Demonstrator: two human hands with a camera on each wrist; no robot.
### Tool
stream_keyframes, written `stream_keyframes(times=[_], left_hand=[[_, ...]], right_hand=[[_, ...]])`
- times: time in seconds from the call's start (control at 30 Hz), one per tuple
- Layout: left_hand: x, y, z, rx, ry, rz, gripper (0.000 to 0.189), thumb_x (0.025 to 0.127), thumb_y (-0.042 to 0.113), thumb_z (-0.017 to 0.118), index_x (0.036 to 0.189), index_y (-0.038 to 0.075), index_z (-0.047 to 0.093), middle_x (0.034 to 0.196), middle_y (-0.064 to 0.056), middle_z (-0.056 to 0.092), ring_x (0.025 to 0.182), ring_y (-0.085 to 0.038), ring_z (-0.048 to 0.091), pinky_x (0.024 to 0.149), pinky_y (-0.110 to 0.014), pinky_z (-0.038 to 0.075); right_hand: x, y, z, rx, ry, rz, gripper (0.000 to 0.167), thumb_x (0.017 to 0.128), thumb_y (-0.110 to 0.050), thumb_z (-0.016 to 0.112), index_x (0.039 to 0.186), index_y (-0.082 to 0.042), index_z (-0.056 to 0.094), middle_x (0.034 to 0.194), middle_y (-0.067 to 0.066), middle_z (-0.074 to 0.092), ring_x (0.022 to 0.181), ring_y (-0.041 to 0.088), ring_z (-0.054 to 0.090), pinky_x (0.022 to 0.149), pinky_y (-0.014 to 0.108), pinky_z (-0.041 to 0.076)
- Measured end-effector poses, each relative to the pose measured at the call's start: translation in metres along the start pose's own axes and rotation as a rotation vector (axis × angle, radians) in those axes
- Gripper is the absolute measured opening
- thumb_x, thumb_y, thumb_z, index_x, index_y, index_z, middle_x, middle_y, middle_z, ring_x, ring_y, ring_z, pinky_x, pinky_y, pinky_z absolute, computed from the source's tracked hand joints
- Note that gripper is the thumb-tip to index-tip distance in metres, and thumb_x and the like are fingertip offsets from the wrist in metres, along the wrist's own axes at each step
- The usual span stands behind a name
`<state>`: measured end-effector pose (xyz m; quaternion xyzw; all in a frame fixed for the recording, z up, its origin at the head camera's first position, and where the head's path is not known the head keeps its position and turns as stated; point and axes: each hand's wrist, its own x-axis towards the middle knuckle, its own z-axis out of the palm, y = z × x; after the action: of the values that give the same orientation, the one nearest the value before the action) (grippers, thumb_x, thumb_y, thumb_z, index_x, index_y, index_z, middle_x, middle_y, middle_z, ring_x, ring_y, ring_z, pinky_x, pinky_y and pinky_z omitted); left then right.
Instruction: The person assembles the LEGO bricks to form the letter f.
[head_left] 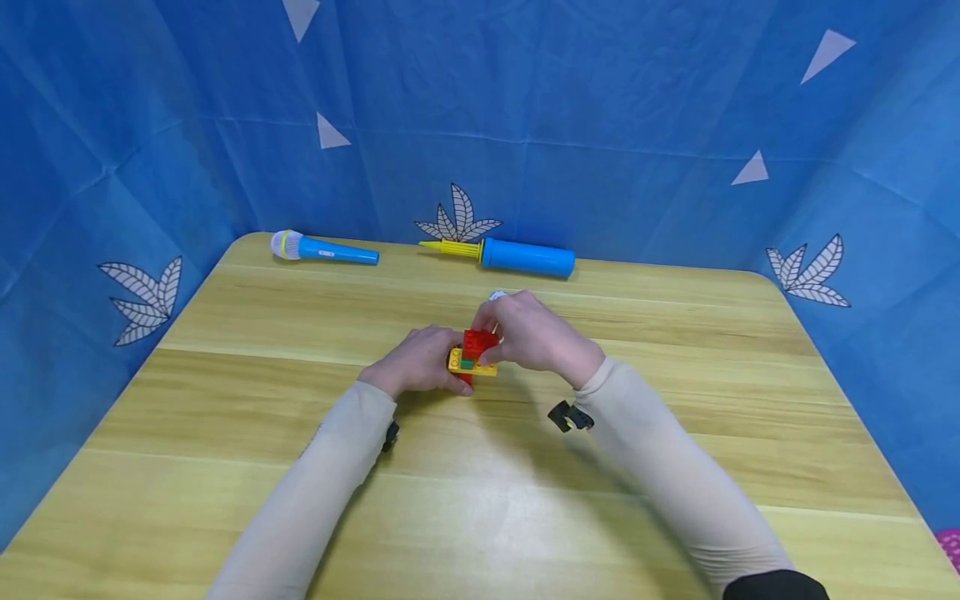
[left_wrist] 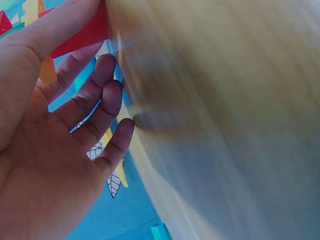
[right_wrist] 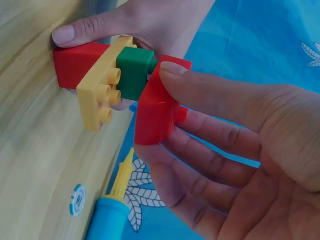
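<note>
A small stack of toy building blocks stands on the table between the two hands. Lowest is a red block (right_wrist: 75,65), with a studded yellow plate (right_wrist: 90,102) across it and a green block (right_wrist: 134,75) on the plate. My left hand (head_left: 420,360) grips the red base block, its thumb along one side; in the left wrist view the other fingers reach down beside the table. Between thumb and fingers, my right hand (head_left: 536,333) pinches an angled red block (right_wrist: 155,112) at the green block's studs, tilted with a narrow gap showing.
Behind the hands, a blue pump with a yellow nozzle (head_left: 528,257) lies along the table's back edge. A toy microphone (head_left: 337,250) lies at the back left. A round white chip (right_wrist: 77,200) sits just beyond my right hand. Blue cloth (head_left: 600,100) hangs around the wooden table (head_left: 480,517).
</note>
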<state>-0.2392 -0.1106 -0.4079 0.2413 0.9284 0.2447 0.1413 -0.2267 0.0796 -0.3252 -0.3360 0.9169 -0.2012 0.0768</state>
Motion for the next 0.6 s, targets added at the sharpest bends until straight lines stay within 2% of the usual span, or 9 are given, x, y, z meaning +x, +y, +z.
stream_keyframes(times=[0.33, 0.6], left_hand=[[0.0006, 0.0017, -0.0025, -0.007, 0.0, 0.004, 0.058, 0.073, 0.034, 0.089, 0.124, 0.017, 0.066, 0.106, 0.007, 0.066, 0.102, -0.019, 0.054, 0.097, -0.045, 0.035], [0.0007, 0.0035, -0.0006, 0.01, -0.007, 0.01, 0.058, 0.074, 0.035, 0.088, 0.124, 0.017, 0.066, 0.106, 0.007, 0.066, 0.103, -0.02, 0.053, 0.097, -0.045, 0.035]], right_hand=[[0.0, -0.0025, 0.0006, -0.004, -0.013, -0.003, 0.032, 0.078, -0.011, 0.086, 0.106, -0.005, 0.071, 0.096, 0.005, 0.069, 0.086, 0.02, 0.062, 0.076, 0.029, 0.052], [-0.0004, -0.0027, 0.0011, -0.03, -0.023, -0.014, 0.027, 0.078, -0.009, 0.086, 0.101, -0.007, 0.072, 0.09, 0.001, 0.069, 0.082, 0.018, 0.059, 0.075, 0.029, 0.051]])
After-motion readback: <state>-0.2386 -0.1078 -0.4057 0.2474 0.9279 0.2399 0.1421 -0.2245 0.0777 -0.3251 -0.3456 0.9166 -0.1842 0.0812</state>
